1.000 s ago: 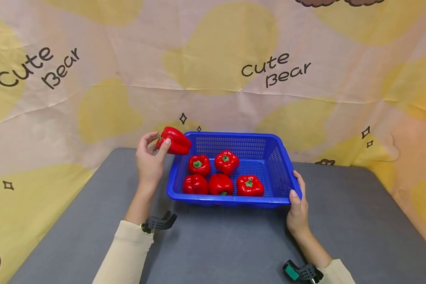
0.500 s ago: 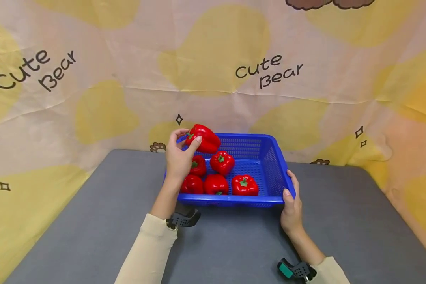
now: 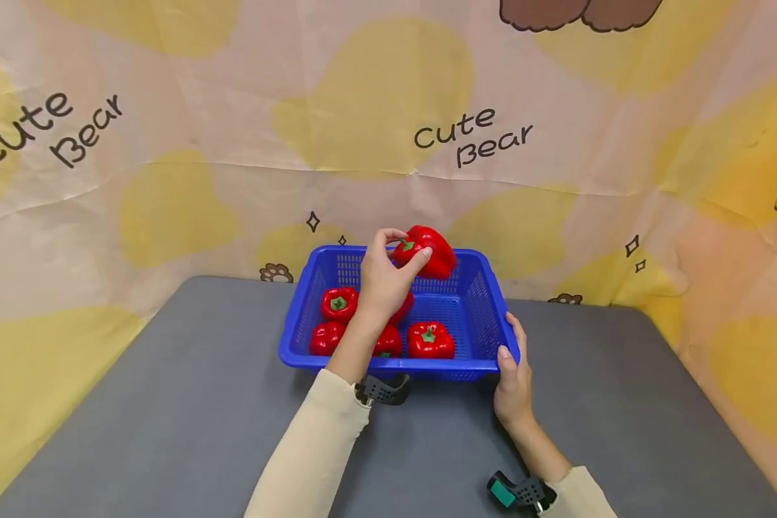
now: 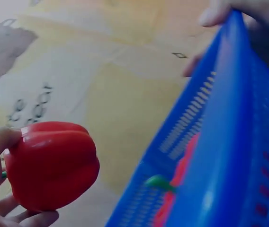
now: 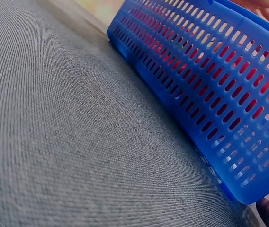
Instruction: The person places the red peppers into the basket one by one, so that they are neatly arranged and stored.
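Observation:
My left hand [image 3: 385, 284] grips a red bell pepper [image 3: 435, 253] by its stem end, above the back part of a blue plastic basket [image 3: 440, 365]. The left wrist view shows the same pepper [image 4: 54, 165] between thumb and fingers. My right hand [image 3: 514, 388] holds the basket's front right corner, thumb on the rim and fingers round the outer side. Inside the basket sit several more red peppers, among them one at the front middle [image 3: 430, 340] and one at the back left [image 3: 339, 304]. The left hand and forearm partly cover two of them.
The basket stands on a grey table [image 3: 233, 403]. Behind it hangs a cream and yellow cloth [image 3: 201, 108] printed with "Cute Bear". Each wrist wears a dark strap, such as the left wrist strap [image 3: 383, 389].
My left hand has carried the pepper rightward, from beside the basket's left rim to above its back part. The right hand keeps its hold on the corner. The whole view has shifted slightly.

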Motion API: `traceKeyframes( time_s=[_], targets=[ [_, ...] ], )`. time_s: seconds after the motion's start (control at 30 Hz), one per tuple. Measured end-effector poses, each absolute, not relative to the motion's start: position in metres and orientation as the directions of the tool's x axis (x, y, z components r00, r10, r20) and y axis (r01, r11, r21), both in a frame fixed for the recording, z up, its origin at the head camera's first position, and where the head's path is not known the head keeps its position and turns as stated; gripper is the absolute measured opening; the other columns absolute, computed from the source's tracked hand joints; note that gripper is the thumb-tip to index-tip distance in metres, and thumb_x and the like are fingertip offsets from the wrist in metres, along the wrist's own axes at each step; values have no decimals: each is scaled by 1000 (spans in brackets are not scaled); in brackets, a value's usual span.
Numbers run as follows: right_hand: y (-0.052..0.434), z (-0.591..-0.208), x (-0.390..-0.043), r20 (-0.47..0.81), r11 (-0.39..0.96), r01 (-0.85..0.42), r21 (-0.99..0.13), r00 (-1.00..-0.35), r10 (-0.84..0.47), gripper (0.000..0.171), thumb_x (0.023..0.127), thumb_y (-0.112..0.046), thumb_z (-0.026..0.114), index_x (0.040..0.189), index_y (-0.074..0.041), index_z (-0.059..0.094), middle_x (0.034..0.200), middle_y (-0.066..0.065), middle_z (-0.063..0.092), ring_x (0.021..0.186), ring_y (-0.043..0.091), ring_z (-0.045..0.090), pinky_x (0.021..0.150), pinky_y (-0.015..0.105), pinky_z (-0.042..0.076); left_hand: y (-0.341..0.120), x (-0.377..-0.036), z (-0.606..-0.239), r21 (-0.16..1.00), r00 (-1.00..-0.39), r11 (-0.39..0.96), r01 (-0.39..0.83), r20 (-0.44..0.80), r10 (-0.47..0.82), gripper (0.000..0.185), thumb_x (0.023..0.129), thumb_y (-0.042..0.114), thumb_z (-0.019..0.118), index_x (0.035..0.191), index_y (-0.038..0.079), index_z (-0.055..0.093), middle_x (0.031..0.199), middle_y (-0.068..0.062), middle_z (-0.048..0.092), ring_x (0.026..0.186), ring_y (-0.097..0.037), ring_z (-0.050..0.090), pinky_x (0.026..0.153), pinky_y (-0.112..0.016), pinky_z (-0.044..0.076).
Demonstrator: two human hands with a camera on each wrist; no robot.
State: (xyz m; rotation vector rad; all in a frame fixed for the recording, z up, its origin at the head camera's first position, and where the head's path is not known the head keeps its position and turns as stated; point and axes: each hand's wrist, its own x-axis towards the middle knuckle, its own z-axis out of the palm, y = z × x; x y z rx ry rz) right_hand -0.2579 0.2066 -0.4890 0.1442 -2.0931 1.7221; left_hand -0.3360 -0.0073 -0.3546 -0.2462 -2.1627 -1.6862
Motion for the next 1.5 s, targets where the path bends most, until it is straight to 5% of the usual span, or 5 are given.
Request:
traceKeyframes(
  time_s=[0.3, 1.03, 1.3, 1.5],
  targets=[
    [198, -495, -256, 387, 210, -347, -914, -902, 193, 60, 99, -29, 33, 158, -27, 31, 157, 12, 43, 132, 29, 50, 99, 11, 41, 10, -343, -375, 816, -914, 475, 329, 403, -58, 45, 88, 33, 77, 123, 14, 55, 125, -9, 61, 118, -26, 59, 99, -43, 56],
    [209, -488, -258, 379, 237, -333, -913, -906, 189, 59, 100, -29, 32, 159, -27, 30, 160, 13, 40, 137, 33, 47, 106, 27, 39, 30, -352, -385, 652, -973, 731, 201, 221, 70, 46, 87, 36, 78, 123, 18, 56, 127, -7, 62, 115, -24, 63, 99, -47, 56],
    [207, -488, -258, 380, 241, -338, -910, -911, 158, 60, 100, -30, 31, 159, -25, 27, 162, 15, 35, 140, 41, 44, 113, 67, 36, 31, -348, -387, 560, -962, 782, 272, 128, 243, 47, 87, 36, 78, 125, 20, 55, 122, -4, 62, 111, -20, 63, 96, -41, 58],
    [206, -487, -259, 381, 232, -342, -911, -912, 153, 60, 100, -30, 32, 159, -26, 27, 162, 15, 36, 141, 40, 44, 113, 69, 35, 28, -346, -390, 599, -958, 761, 247, 31, 286, 48, 88, 39, 77, 125, 20, 54, 123, -5, 63, 110, -20, 63, 95, -40, 59]
  ],
)
